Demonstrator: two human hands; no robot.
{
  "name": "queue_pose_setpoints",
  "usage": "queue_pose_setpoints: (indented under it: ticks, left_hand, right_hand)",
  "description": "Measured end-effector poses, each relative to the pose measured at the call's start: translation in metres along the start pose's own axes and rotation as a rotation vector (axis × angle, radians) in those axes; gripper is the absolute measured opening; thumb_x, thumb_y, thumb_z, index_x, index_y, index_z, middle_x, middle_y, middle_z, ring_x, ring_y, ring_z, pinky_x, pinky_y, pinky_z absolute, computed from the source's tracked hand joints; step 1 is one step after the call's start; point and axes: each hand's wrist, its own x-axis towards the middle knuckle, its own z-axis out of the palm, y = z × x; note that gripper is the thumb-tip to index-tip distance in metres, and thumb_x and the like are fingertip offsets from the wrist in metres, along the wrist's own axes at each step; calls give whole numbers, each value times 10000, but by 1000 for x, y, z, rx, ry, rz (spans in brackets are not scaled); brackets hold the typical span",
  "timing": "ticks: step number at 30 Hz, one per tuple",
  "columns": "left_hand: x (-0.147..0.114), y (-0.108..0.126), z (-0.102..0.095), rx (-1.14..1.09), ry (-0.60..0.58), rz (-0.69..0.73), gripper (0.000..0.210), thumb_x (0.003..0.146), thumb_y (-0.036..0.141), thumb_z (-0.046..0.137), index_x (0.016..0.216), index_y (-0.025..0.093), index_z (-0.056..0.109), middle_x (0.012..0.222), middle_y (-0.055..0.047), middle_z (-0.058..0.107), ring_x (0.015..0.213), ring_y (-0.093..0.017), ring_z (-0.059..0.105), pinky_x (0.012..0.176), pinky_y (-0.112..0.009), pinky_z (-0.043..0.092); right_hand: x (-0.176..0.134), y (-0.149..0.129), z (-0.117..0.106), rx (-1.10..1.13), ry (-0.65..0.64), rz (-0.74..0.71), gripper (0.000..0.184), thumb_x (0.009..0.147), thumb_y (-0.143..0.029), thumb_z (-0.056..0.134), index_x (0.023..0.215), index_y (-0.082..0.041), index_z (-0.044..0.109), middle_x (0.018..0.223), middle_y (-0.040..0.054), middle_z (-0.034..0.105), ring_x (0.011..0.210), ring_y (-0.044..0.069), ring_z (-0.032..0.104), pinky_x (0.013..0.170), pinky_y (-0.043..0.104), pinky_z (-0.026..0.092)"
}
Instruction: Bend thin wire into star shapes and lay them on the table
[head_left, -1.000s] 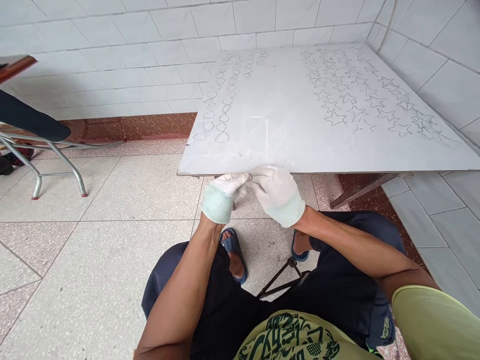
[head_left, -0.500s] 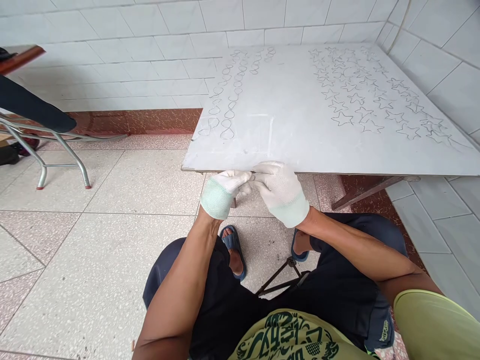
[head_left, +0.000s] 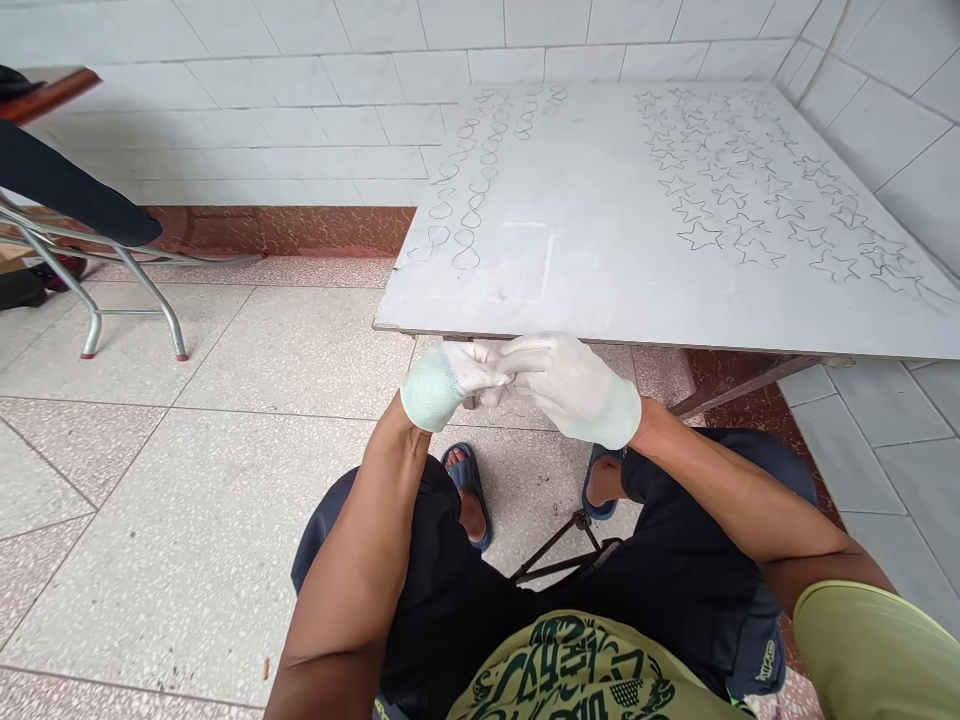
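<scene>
My left hand (head_left: 459, 382), in a white glove with a pale green cuff, is closed, its fingertips pinched together. My right hand (head_left: 571, 388), gloved the same way, has its fingers bent over and meeting the left fingertips. Between them is a piece of thin wire, mostly hidden by the gloves. Both hands are just off the front edge of a white tabletop (head_left: 600, 290). Thin wire figure-eights (head_left: 466, 248) lie in rows on its left part. Many wire stars (head_left: 700, 236) are spread over the right part, some overlapping.
White tiled walls stand behind and to the right of the table. A wooden table leg (head_left: 739, 388) slants below it. At far left are a metal-legged folding stool (head_left: 135, 310) and a person's dark trouser leg (head_left: 67, 190). A black metal frame (head_left: 555, 550) is between my knees.
Both hands have turned slightly and come closer together, the right fingers now curling further over the left fingertips. The view has shifted a little, and less of the wire shows.
</scene>
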Motion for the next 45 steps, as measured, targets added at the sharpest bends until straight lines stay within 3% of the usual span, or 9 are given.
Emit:
queue_pose_setpoints:
  ticks: [3, 6, 11, 13, 20, 23, 28, 37, 45]
  left_hand:
    - [-1, 2, -4, 55, -132, -56, 421, 610, 520, 924, 554, 181, 681, 516, -64, 649, 472, -162, 585, 433, -254, 390]
    - [-8, 10, -3, 58, -73, 3, 403, 698, 517, 854, 542, 190, 677, 516, -60, 640, 473, -160, 572, 440, -262, 410]
    - [-15, 22, 0, -79, 48, 84, 416, 713, 502, 808, 504, 196, 619, 552, -71, 641, 480, -169, 589, 459, -284, 471]
    - [-13, 24, 0, -126, 94, 99, 442, 708, 511, 802, 488, 200, 579, 534, -67, 618, 474, -162, 574, 446, -271, 457]
    - [-7, 21, 4, -237, 130, 116, 408, 734, 500, 799, 542, 190, 617, 554, -47, 601, 477, -150, 547, 442, -271, 461]
    - [-6, 18, 8, -237, 126, 111, 410, 743, 485, 805, 535, 188, 613, 558, -42, 599, 469, -144, 537, 455, -278, 473]
    - [-5, 14, 12, -175, 149, 118, 408, 776, 487, 771, 541, 185, 629, 554, -46, 610, 464, -140, 529, 466, -276, 469]
    - [2, 17, 4, -171, 40, 145, 494, 747, 547, 768, 444, 189, 613, 548, -57, 562, 493, -156, 549, 470, -290, 479]
    - [-4, 20, 9, -203, 154, 108, 477, 685, 554, 820, 477, 188, 596, 549, -47, 560, 469, -141, 521, 429, -271, 465]
  right_hand:
    - [2, -2, -4, 73, -63, -28, 265, 1051, -213, 516, 1040, -180, 779, 1093, 80, 777, 1082, 231, 713, 1030, 423, 564]
    - [0, -9, -15, 35, -44, 68, 218, 1023, -293, 609, 986, -201, 803, 1113, 79, 783, 1114, 264, 712, 1069, 470, 543]
    - [-11, -14, -21, 159, 516, 658, 298, 1022, -349, 540, 1006, -202, 798, 1157, 86, 784, 1136, 253, 722, 1058, 454, 557]
    - [-13, -13, -18, 338, 592, 799, 345, 1033, -367, 500, 980, -194, 794, 1052, 74, 800, 1013, 222, 747, 974, 406, 589]
    - [3, -21, -11, 642, 230, 1037, 223, 959, -252, 589, 875, -184, 783, 707, 11, 746, 666, 147, 683, 687, 282, 552]
    - [7, -24, -8, 675, 133, 1013, 201, 932, -289, 647, 791, -198, 758, 709, -10, 740, 661, 126, 659, 659, 251, 508]
    - [4, -26, -4, 566, 191, 962, 316, 895, -393, 679, 644, -201, 708, 651, -30, 693, 658, 117, 622, 661, 250, 458]
    - [8, -29, -10, 516, 131, 1003, 267, 923, -336, 647, 708, -205, 736, 704, -9, 743, 692, 145, 682, 703, 276, 515]
    - [0, -19, -16, -28, 283, 858, 210, 988, -264, 605, 1014, -171, 792, 1029, 68, 793, 953, 212, 712, 871, 339, 518]
